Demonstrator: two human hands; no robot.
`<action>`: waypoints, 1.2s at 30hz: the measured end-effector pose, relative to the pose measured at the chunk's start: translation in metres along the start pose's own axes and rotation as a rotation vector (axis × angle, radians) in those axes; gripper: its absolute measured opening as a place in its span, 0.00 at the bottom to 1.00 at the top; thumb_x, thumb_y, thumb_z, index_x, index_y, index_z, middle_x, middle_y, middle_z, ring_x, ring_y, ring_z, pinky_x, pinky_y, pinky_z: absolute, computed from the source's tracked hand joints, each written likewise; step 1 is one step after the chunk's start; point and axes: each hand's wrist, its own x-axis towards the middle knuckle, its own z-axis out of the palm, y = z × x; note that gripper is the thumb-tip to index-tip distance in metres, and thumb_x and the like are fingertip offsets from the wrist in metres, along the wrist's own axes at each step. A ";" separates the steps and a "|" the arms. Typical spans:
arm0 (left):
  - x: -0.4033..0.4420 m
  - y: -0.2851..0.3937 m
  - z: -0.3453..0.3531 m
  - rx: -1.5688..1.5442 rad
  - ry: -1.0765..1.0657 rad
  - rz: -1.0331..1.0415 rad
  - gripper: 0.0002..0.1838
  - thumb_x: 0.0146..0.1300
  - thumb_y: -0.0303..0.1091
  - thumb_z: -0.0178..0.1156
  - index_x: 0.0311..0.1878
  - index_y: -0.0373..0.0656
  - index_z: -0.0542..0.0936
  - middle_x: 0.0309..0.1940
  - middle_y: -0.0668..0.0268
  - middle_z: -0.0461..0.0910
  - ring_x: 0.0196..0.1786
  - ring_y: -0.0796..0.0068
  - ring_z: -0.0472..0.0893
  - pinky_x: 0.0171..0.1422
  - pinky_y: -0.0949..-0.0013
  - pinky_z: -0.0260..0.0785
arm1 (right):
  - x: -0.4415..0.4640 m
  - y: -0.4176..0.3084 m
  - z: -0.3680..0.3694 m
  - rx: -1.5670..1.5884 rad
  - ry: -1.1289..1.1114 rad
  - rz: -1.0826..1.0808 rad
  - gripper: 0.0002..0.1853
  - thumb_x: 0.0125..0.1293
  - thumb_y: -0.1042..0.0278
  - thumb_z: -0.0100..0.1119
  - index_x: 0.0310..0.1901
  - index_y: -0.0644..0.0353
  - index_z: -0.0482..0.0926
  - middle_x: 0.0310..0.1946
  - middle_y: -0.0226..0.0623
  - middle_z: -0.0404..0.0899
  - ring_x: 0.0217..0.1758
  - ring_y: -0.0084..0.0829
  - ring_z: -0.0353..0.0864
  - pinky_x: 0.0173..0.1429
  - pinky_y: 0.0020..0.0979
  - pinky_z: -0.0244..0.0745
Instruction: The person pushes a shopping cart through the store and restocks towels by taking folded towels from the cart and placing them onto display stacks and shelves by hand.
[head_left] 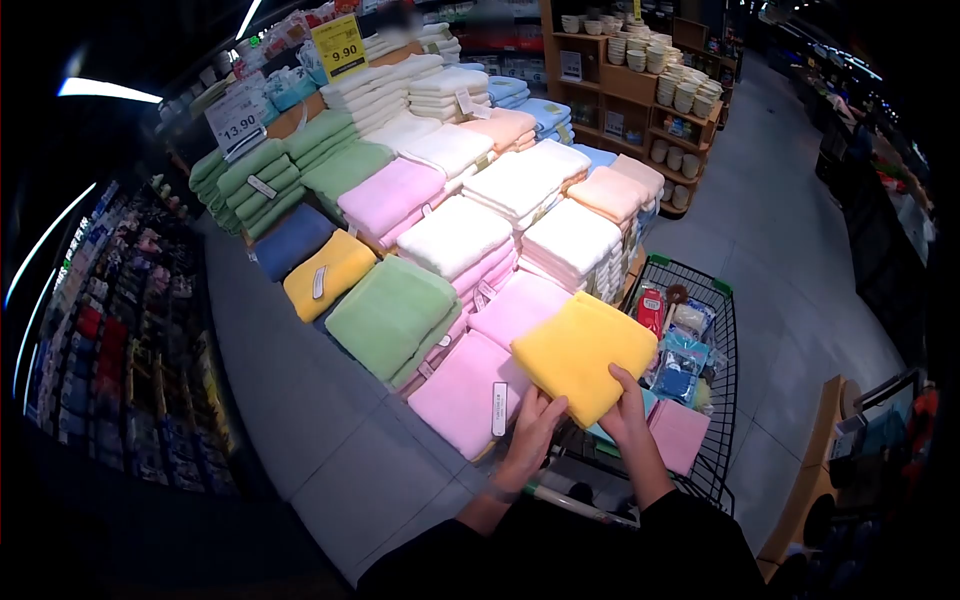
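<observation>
Beside the towel stacks (pixel 470 240), the left hand (pixel 533 440) and right hand (pixel 628 405) hold a folded yellow towel (pixel 585 350) by its near side, its underside out of sight. It blocks part of a pink towel (pixel 510 305) and the shopping cart (pixel 722 287), whose packets (pixel 677 385) are hard to identify.

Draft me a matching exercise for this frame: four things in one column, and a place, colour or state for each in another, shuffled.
Things:
1. Towel between left hand and right hand
2. Shopping cart
3. 9.90 sign
4. Pale cups

Descriptions:
A. Raised over the towel display
B. Stacked on wooden shelving
C. Yellow and folded
D. Holding packaged goods

Pairs: 1-C, 2-D, 3-A, 4-B
</observation>
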 end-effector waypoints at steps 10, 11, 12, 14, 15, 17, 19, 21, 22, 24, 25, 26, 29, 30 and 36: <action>-0.066 0.025 -0.045 0.327 0.151 0.110 0.18 0.72 0.25 0.50 0.63 0.35 0.67 0.63 0.53 0.72 0.60 0.68 0.76 0.64 0.69 0.67 | 0.114 0.007 0.038 -0.076 -0.103 0.068 0.27 0.63 0.71 0.59 0.64 0.63 0.66 0.58 0.44 0.75 0.61 0.43 0.76 0.67 0.46 0.71; -0.069 0.023 -0.046 0.335 0.162 0.088 0.17 0.72 0.25 0.50 0.61 0.34 0.68 0.61 0.53 0.73 0.58 0.68 0.77 0.63 0.69 0.68 | 0.126 0.017 0.039 -0.086 -0.116 0.091 0.27 0.63 0.72 0.59 0.63 0.63 0.66 0.58 0.44 0.75 0.60 0.43 0.76 0.66 0.45 0.71; -0.073 0.021 -0.047 0.343 0.174 0.065 0.15 0.72 0.25 0.50 0.60 0.34 0.70 0.60 0.53 0.75 0.57 0.68 0.78 0.62 0.69 0.69 | 0.138 0.028 0.036 -0.111 -0.075 0.096 0.27 0.63 0.71 0.59 0.63 0.64 0.66 0.58 0.45 0.75 0.60 0.44 0.76 0.67 0.46 0.71; -0.078 0.016 -0.056 0.354 0.179 0.061 0.15 0.72 0.25 0.50 0.59 0.32 0.71 0.56 0.55 0.78 0.54 0.70 0.79 0.61 0.70 0.70 | 0.165 0.046 0.025 -0.166 0.006 0.107 0.26 0.63 0.71 0.58 0.63 0.64 0.67 0.59 0.46 0.74 0.61 0.45 0.76 0.67 0.47 0.70; -0.079 0.015 -0.059 0.359 0.179 0.061 0.15 0.72 0.25 0.50 0.58 0.31 0.72 0.54 0.55 0.79 0.52 0.71 0.80 0.60 0.70 0.71 | 0.176 0.050 0.014 -0.149 0.020 0.130 0.26 0.63 0.71 0.58 0.63 0.64 0.67 0.58 0.46 0.75 0.60 0.45 0.76 0.67 0.47 0.70; -0.085 0.020 -0.060 0.351 0.195 0.067 0.14 0.72 0.25 0.49 0.57 0.31 0.73 0.52 0.55 0.80 0.51 0.72 0.80 0.59 0.70 0.71 | 0.190 0.054 -0.012 -0.116 0.052 0.176 0.26 0.62 0.71 0.58 0.62 0.64 0.67 0.58 0.46 0.75 0.60 0.45 0.76 0.67 0.48 0.70; -0.087 0.022 -0.065 0.343 0.202 0.082 0.13 0.72 0.25 0.49 0.57 0.31 0.74 0.51 0.55 0.80 0.49 0.72 0.81 0.59 0.71 0.71 | 0.191 0.051 -0.014 -0.095 0.018 0.213 0.26 0.61 0.70 0.60 0.61 0.64 0.67 0.55 0.45 0.76 0.58 0.44 0.76 0.65 0.46 0.72; -0.089 0.018 -0.071 0.332 0.200 0.097 0.13 0.73 0.25 0.49 0.56 0.31 0.74 0.50 0.55 0.81 0.48 0.73 0.81 0.58 0.71 0.72 | 0.188 0.048 -0.015 -0.146 0.061 0.219 0.26 0.62 0.70 0.60 0.61 0.64 0.68 0.55 0.45 0.75 0.59 0.44 0.76 0.65 0.46 0.72; -0.090 0.017 -0.070 0.325 0.200 0.081 0.13 0.73 0.25 0.49 0.56 0.31 0.74 0.49 0.56 0.81 0.48 0.73 0.80 0.58 0.71 0.72 | 0.184 0.045 -0.013 -0.158 0.069 0.216 0.25 0.63 0.71 0.60 0.61 0.64 0.68 0.56 0.44 0.75 0.59 0.44 0.76 0.64 0.45 0.72; -0.089 0.019 -0.068 0.315 0.192 0.054 0.13 0.73 0.25 0.49 0.56 0.31 0.74 0.48 0.56 0.82 0.47 0.73 0.80 0.58 0.71 0.72 | 0.180 0.048 -0.008 -0.189 0.082 0.167 0.24 0.64 0.69 0.59 0.61 0.62 0.69 0.56 0.43 0.76 0.59 0.43 0.76 0.64 0.47 0.72; -0.088 0.019 -0.068 0.325 0.185 0.050 0.13 0.72 0.25 0.49 0.56 0.31 0.74 0.48 0.56 0.82 0.47 0.73 0.80 0.58 0.71 0.72 | 0.179 0.049 -0.009 -0.204 0.087 0.142 0.24 0.64 0.68 0.58 0.62 0.61 0.69 0.56 0.42 0.76 0.60 0.42 0.76 0.64 0.48 0.71; -0.088 0.019 -0.069 0.334 0.179 0.046 0.13 0.72 0.25 0.49 0.56 0.31 0.75 0.47 0.56 0.82 0.47 0.73 0.80 0.58 0.71 0.72 | 0.178 0.048 -0.010 -0.245 0.107 0.128 0.23 0.65 0.69 0.58 0.61 0.62 0.70 0.55 0.42 0.77 0.59 0.41 0.76 0.63 0.47 0.72; -0.088 0.019 -0.070 0.341 0.169 0.043 0.13 0.73 0.25 0.49 0.56 0.31 0.75 0.47 0.56 0.82 0.47 0.73 0.80 0.58 0.71 0.72 | 0.171 0.045 -0.012 -0.356 0.128 0.053 0.20 0.67 0.71 0.56 0.59 0.65 0.71 0.53 0.41 0.78 0.56 0.38 0.78 0.58 0.42 0.74; -0.088 0.019 -0.070 0.339 0.168 0.045 0.13 0.73 0.25 0.49 0.56 0.31 0.75 0.47 0.56 0.82 0.47 0.73 0.80 0.58 0.71 0.72 | 0.177 0.046 -0.024 -0.387 0.105 0.006 0.19 0.67 0.72 0.55 0.59 0.66 0.71 0.53 0.41 0.78 0.55 0.37 0.79 0.57 0.41 0.74; -0.087 0.016 -0.073 0.387 0.174 0.034 0.12 0.73 0.26 0.48 0.53 0.31 0.75 0.45 0.54 0.82 0.47 0.70 0.82 0.59 0.68 0.73 | 0.164 0.058 -0.024 -0.353 0.186 -0.146 0.18 0.67 0.76 0.54 0.58 0.69 0.71 0.53 0.44 0.78 0.53 0.37 0.79 0.58 0.35 0.73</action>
